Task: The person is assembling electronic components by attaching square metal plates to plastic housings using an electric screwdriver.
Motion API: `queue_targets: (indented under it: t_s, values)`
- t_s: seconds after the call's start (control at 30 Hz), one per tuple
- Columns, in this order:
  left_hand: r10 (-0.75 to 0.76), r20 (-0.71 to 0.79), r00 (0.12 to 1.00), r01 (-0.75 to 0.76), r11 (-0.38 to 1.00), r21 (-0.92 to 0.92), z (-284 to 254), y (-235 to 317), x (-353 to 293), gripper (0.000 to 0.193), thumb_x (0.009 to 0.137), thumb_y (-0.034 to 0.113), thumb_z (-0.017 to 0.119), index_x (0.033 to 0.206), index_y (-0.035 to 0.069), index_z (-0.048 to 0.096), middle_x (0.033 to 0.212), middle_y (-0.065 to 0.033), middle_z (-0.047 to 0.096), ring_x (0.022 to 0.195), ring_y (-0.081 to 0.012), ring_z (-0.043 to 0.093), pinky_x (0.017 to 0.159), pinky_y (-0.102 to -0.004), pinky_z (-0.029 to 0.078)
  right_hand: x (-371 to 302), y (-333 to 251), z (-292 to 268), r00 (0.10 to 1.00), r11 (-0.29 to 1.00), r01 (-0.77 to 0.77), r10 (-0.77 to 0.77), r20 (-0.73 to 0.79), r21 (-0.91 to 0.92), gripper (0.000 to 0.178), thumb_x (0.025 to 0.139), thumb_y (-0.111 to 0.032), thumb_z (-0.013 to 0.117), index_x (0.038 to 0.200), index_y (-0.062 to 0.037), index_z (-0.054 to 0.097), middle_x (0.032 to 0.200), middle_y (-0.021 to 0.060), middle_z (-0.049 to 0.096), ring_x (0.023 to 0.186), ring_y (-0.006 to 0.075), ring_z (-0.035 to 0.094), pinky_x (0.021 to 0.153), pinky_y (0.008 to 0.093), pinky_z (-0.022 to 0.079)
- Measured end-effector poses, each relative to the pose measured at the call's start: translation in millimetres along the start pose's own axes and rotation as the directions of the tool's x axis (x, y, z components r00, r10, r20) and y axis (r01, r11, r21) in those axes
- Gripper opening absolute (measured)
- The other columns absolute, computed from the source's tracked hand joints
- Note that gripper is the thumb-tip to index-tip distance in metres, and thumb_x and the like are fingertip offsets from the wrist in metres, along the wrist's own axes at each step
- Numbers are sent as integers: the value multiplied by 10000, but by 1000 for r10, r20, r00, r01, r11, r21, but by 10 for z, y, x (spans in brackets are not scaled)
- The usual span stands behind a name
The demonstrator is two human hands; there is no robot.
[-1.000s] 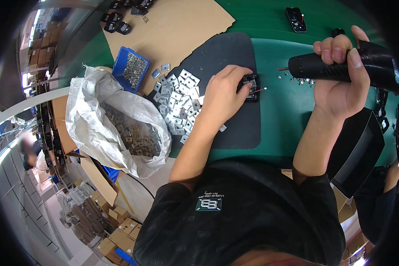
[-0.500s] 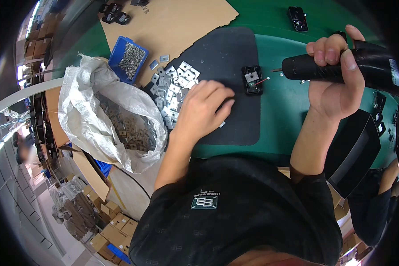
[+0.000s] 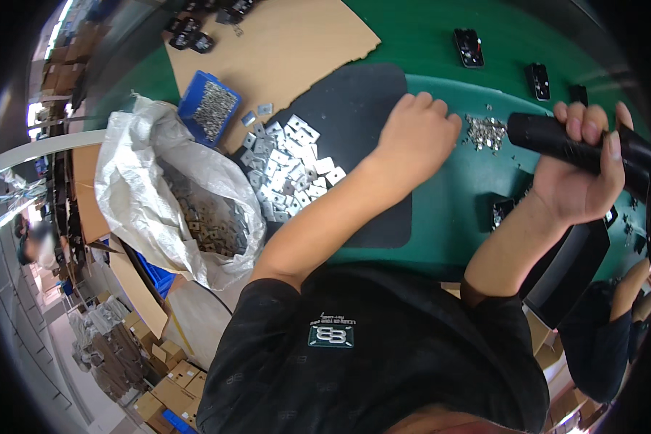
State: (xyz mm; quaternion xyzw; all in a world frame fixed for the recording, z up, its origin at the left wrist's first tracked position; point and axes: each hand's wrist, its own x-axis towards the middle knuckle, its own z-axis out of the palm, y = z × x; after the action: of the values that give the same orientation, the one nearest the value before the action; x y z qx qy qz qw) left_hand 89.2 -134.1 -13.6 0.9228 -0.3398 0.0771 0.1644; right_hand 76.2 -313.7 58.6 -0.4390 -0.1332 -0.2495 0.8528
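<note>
My left hand is closed over the right edge of the dark mat. Its fingers curl down, and whatever they hold or touch is hidden beneath them. Gripped in my right hand is a black electric screwdriver. The screwdriver's nose points left, right beside a small heap of silver screws on the green table surface; I cannot make out its bit against them. Square metal plates, each with a hole, lie piled on the mat's left part.
A blue bin of screws and an open white sack of metal plates stand at left. Black casings lie on the far right of the table. A black box sits near my right forearm; another person's arm shows beyond it.
My left hand has moved right from the metal plates to the mat's right edge. My right hand has shifted the screwdriver right and slightly down. The casing on the mat is out of sight.
</note>
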Motion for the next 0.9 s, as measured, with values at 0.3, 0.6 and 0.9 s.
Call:
queue_targets:
  t_s: [0.3, 0.6, 0.9]
  values:
    - [7, 205, 979, -10, 1000, 15, 226, -38, 126, 88, 752, 146, 665, 791, 79, 623, 779, -71, 622, 801, -262, 586, 720, -375, 445, 6, -77, -112, 997, 996, 68, -69, 18, 57, 449, 859, -178, 481, 1243, 48, 416, 806, 87, 499, 762, 203, 468, 787, 396, 384]
    - [-153, 16, 988, 132, 796, -591, -324, 26, -64, 67, 751, 71, 652, 808, 60, 619, 684, -64, 583, 579, -185, 525, 578, -294, 431, -60, -55, -5, 999, 999, 41, -41, 3, 9, 458, 845, -182, 504, 1271, -25, 445, 781, 28, 435, 733, 143, 392, 753, 330, 325]
    - [-430, 64, 901, 4, -139, -990, -175, -2, -495, 114, 825, -91, 626, 894, -8, 591, 935, -137, 667, 854, -124, 632, 735, -230, 503, -96, -138, 206, 961, 888, -154, 32, 276, 434, 453, 769, -195, 643, 1167, -75, 462, 747, -10, 499, 697, 104, 482, 759, 287, 349]
